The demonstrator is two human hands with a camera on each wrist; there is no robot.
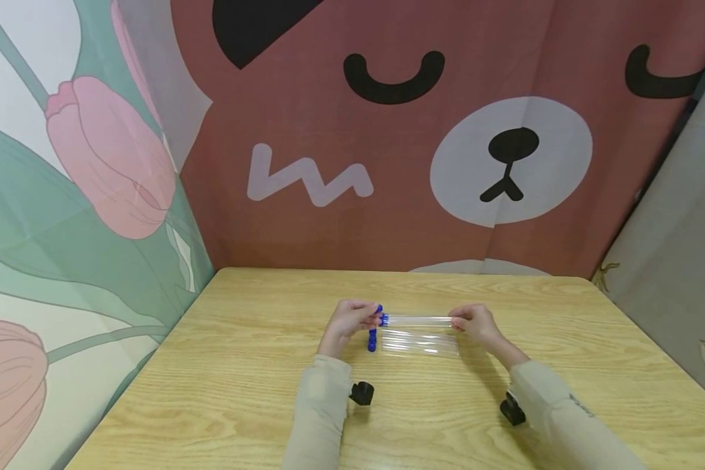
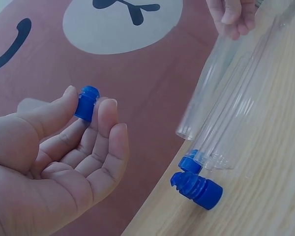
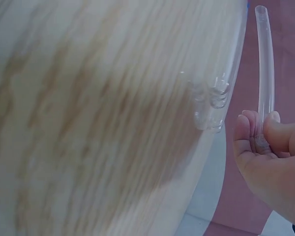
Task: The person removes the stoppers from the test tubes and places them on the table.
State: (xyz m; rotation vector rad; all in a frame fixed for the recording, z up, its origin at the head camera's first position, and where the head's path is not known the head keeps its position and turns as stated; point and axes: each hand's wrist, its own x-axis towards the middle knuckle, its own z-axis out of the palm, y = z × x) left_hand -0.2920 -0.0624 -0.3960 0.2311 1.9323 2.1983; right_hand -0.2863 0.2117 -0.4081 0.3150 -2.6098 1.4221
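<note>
Judging by what shows, you are partway into bringing a cap and a tube together, with the joining itself not yet done. Your left hand, at the centre of the head view, has a blue cap pinched between thumb and fingers. Your right hand, a little to its right, grips a clear tube by one end, thumb and fingers narrow around it. That tube runs leftward toward the cap. In the head view the two nearly line up, but the left wrist view shows the tube's near end bare and apart from the cap.

What is left seems to be most of it. The lying tubes rest side by side on the worktop, just below the held one in the head view; you cannot count them surely, and no cap shows on their left ends. At least two loose caps lie just beside those ends, at the lower right of the left wrist view. No finished, capped tube is in sight in any view.
</note>
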